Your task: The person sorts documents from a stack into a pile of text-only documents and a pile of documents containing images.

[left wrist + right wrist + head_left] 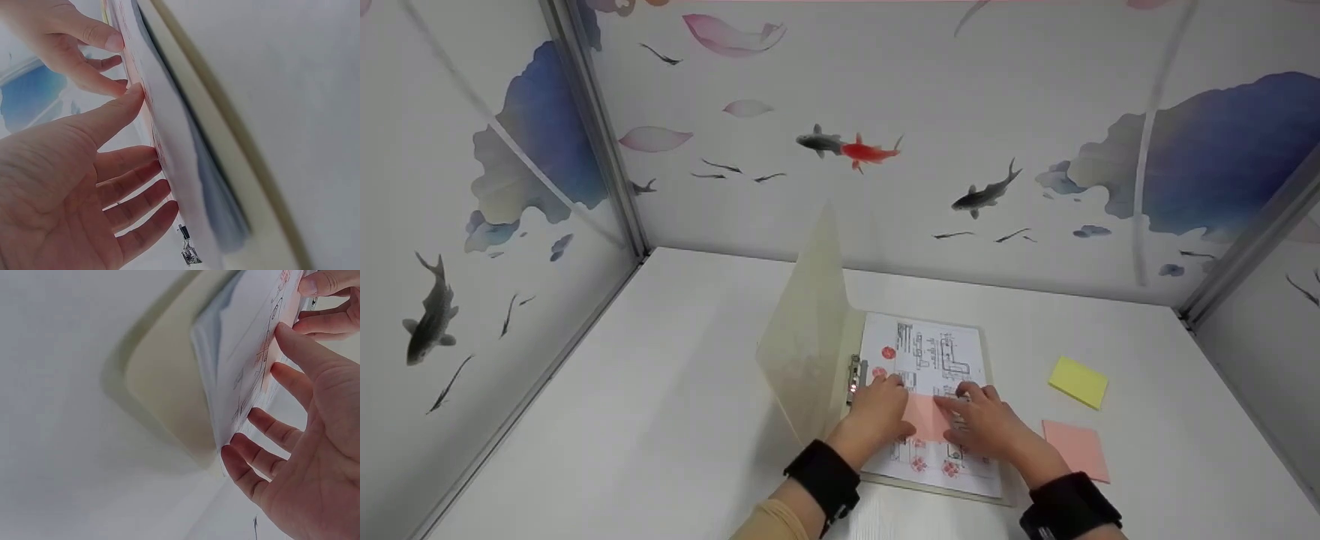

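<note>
A cream file folder (810, 330) lies with its cover standing up on the left and printed sheets (877, 330) inside, drawings and red marks on them. A pink sticky note (926, 420) lies flat on the top sheet. My left hand (877, 412) rests its fingertips on the sheet and the note's left side, thumb at its lower left. From the other side, my right hand (990, 424) touches the note's right part, its other fingers spread over the page. Both wrist views show the fingers fairly straight, fingertips on the paper. A metal clip (853, 375) sits along the folder's spine.
Right of the folder, a yellow sticky pad (1078, 382) lies on the white table (660, 390). Nearer to me is a pink sticky pad (1076, 450), partly behind the right forearm. Walls printed with fish (986, 191) enclose the table at the back and sides.
</note>
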`<action>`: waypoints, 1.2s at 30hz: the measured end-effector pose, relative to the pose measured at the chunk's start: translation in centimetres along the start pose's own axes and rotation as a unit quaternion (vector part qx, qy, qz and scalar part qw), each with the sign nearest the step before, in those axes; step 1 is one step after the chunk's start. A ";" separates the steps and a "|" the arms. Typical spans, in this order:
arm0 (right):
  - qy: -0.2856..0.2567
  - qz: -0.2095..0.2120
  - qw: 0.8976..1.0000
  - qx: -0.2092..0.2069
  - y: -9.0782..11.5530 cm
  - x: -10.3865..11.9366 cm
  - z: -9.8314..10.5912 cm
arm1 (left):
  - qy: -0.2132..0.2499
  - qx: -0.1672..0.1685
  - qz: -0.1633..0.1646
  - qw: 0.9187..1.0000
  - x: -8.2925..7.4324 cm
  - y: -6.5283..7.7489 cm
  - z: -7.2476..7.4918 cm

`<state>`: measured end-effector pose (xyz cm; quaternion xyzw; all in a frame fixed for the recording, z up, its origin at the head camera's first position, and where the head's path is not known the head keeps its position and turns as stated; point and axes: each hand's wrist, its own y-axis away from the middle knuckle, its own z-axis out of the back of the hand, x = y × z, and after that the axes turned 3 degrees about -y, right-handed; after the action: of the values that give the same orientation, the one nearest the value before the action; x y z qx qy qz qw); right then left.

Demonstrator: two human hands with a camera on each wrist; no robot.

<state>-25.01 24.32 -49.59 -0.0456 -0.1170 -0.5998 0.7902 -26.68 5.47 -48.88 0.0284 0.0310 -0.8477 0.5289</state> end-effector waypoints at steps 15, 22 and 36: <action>-0.016 0.002 1.000 0.001 0.4 -0.5 0.0 | -0.017 0.023 0.010 1.000 -0.2 0.0 0.0; -0.017 0.000 1.000 0.000 0.5 -0.5 -0.1 | -0.010 0.030 0.009 0.999 -0.3 0.3 0.4; -0.018 0.011 1.000 0.009 0.9 -0.3 0.2 | 0.004 0.050 -0.021 0.999 0.1 1.2 0.1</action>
<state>-24.25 24.93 -49.36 -0.0507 -0.1359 -0.5891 0.7950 -25.63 4.78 -48.78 0.0575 -0.0083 -0.8587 0.5091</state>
